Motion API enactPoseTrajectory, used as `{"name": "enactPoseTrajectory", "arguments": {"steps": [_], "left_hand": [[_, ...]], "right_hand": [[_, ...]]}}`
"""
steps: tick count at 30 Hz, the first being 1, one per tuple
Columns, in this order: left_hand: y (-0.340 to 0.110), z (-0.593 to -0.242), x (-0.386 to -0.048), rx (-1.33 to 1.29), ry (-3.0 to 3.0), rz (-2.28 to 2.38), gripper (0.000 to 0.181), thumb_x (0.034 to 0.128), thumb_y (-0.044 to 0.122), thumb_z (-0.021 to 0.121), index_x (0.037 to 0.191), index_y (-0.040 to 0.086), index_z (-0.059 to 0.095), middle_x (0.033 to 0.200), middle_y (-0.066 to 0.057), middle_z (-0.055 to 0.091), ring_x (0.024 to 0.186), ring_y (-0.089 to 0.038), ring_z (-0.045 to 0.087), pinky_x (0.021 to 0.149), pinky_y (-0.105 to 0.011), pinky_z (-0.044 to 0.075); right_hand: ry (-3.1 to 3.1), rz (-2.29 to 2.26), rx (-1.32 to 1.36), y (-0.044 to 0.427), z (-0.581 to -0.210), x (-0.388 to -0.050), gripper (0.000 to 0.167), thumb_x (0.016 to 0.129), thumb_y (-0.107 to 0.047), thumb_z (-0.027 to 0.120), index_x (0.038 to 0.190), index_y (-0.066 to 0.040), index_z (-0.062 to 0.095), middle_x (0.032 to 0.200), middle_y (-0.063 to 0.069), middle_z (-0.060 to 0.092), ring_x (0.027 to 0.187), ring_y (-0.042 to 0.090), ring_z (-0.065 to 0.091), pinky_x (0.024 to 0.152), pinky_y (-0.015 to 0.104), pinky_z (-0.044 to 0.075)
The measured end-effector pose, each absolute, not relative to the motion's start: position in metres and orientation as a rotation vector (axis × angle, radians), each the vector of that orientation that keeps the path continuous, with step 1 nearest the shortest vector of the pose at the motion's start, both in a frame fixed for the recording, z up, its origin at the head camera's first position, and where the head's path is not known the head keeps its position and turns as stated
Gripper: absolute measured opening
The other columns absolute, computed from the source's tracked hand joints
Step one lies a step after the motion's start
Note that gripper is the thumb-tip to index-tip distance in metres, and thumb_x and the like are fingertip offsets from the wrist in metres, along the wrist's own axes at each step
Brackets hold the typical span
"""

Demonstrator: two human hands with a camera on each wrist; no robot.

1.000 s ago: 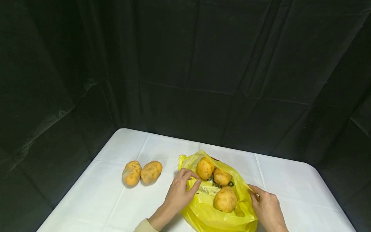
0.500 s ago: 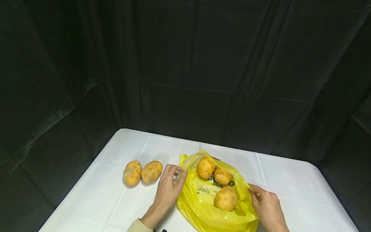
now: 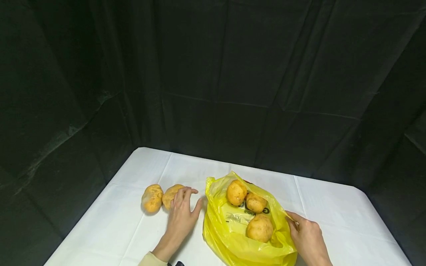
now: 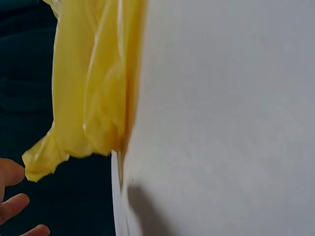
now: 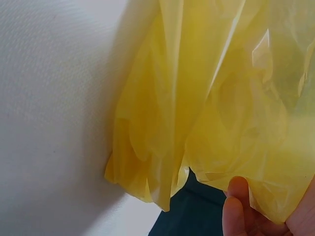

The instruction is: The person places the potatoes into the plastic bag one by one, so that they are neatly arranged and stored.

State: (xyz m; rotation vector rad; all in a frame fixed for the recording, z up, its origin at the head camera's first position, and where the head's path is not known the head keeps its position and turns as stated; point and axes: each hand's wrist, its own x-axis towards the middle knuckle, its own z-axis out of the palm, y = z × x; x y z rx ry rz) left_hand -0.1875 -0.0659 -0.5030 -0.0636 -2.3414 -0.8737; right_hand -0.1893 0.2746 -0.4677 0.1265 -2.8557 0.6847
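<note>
In the head view a yellow plastic bag (image 3: pixel 216 229) lies with its mouth spread, three potatoes visible inside: one at the back (image 3: pixel 236 192), a potato beside it (image 3: pixel 256 202) and a larger potato (image 3: pixel 260 228) nearer the front. My right hand (image 3: pixel 307 236) pinches the bag's right edge between thumb and fingers. My left hand (image 3: pixel 182 218) is left of the bag, holding nothing, fingers loosely bent and thumb apart. Its fingers partly cover a loose potato (image 3: pixel 169 195); whether they touch it I cannot tell. Another loose potato (image 3: pixel 152 198) sits just left of that one.
A white cloth (image 3: pixel 110 229) covers the table under everything. Black curtains (image 3: pixel 213 81) hang behind the table and along its sides. A small dark object (image 3: pixel 179 263) shows under the left wrist.
My left hand has moved left from the bag's left edge to the loose potato nearest the bag. My right hand stays at the bag's right edge.
</note>
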Motion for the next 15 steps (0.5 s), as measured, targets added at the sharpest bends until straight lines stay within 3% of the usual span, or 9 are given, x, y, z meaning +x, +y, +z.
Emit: {"name": "enactPoseTrajectory", "arguments": {"steps": [7,15], "left_hand": [[-0.078,-0.508,-0.191,-0.044,-2.328,-0.701,0.040,0.0833,0.024,0.077,0.115,0.005,0.061,0.120,-0.022,0.052,0.115,-0.040,0.046,0.101,-0.055,0.028],[-0.086,-0.510,-0.192,0.090,-2.434,-0.714,0.059,0.0831,0.029,0.078,0.126,-0.003,0.053,0.132,-0.038,0.042,0.125,-0.054,0.037,0.105,-0.061,0.025]], "right_hand": [[-2.850,0.667,0.118,0.274,-0.470,-0.189,0.026,0.093,-0.007,0.065,0.116,0.004,0.068,0.106,0.023,0.069,0.090,0.033,0.067,0.077,0.050,0.053],[-2.870,0.676,0.110,0.275,-0.467,-0.189,0.027,0.093,-0.009,0.065,0.117,0.004,0.067,0.105,0.023,0.069,0.087,0.030,0.067,0.075,0.050,0.053]]}}
